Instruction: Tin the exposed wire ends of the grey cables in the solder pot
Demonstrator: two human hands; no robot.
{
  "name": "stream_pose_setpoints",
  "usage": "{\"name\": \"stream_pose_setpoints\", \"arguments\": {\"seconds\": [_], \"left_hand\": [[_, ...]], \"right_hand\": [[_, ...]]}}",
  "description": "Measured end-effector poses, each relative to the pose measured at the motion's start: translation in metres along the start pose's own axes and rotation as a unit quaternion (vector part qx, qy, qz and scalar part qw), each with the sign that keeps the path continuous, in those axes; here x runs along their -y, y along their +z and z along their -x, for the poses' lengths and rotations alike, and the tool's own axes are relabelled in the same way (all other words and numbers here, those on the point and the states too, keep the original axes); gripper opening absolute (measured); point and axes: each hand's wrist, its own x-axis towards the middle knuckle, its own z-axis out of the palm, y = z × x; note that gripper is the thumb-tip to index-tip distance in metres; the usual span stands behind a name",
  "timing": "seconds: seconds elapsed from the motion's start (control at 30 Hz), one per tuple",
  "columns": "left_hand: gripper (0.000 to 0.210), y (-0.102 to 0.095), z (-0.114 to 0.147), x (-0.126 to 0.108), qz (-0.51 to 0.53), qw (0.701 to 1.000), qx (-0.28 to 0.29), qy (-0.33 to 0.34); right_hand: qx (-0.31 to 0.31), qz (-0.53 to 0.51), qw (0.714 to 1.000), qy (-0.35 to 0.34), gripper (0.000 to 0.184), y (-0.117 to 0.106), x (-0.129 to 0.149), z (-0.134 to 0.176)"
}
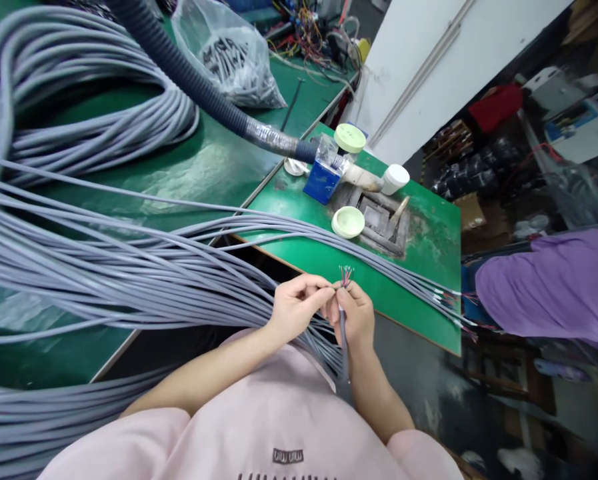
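Observation:
My right hand point(357, 319) is closed around the end of a grey cable point(343, 337), which hangs down below the fingers. Out of the cable's top fan several thin stripped wires point(347, 275), reddish and dark with pale tips. My left hand point(299, 305) is closed in a pinch beside these wires, its fingertips touching those of the right; what it pinches is hidden. A large bundle of grey cables point(193, 280) runs from the left, passing beneath and behind my left hand. More cables point(379, 263) lie across the green board, their wire ends at its right edge.
On the green board point(279, 200) stand a blue box point(323, 180) on a black hose point(189, 73), a pale green dish point(348, 222), a white tub point(395, 179) and a square grey fixture point(379, 220). A cable coil point(93, 140) and plastic bag point(229, 53) lie left. A purple-clothed person point(549, 287) is at right.

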Motion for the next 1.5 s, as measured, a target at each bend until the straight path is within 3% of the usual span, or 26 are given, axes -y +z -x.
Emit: {"name": "stream_pose_setpoints", "arguments": {"seconds": [0.23,0.57,0.67,0.77,0.9,1.0,1.23,1.5], "left_hand": [[0.031,0.01,-0.011,-0.005,0.088,0.993,-0.013,-0.072],[0.029,0.013,-0.025,0.013,0.111,0.987,0.008,-0.119],[0.027,0.009,-0.036,0.013,0.041,0.995,0.034,-0.081],[0.018,-0.002,-0.053,0.017,-0.091,0.995,0.031,0.009],[0.01,-0.02,-0.073,0.032,-0.276,0.953,0.026,0.125],[0.011,-0.026,-0.079,0.041,-0.369,0.91,0.048,0.181],[0.013,-0.027,-0.077,0.043,-0.435,0.869,0.075,0.225],[0.014,-0.028,-0.078,0.045,-0.455,0.854,0.08,0.239]], "right_hand": [[-0.074,0.166,0.978,-0.098,0.016,-0.001,0.011,-0.011],[-0.116,0.218,0.961,-0.125,0.015,-0.005,0.021,-0.029],[-0.12,0.247,0.95,-0.147,0.018,-0.016,0.03,-0.047],[-0.123,0.29,0.932,-0.179,0.024,-0.032,0.041,-0.076],[-0.107,0.368,0.901,-0.202,0.029,-0.048,0.051,-0.119],[-0.082,0.428,0.883,-0.174,0.027,-0.053,0.057,-0.146],[-0.018,0.585,0.807,-0.084,0.026,-0.057,0.061,-0.188],[0.014,0.708,0.705,-0.036,0.022,-0.041,0.068,-0.196]]}}
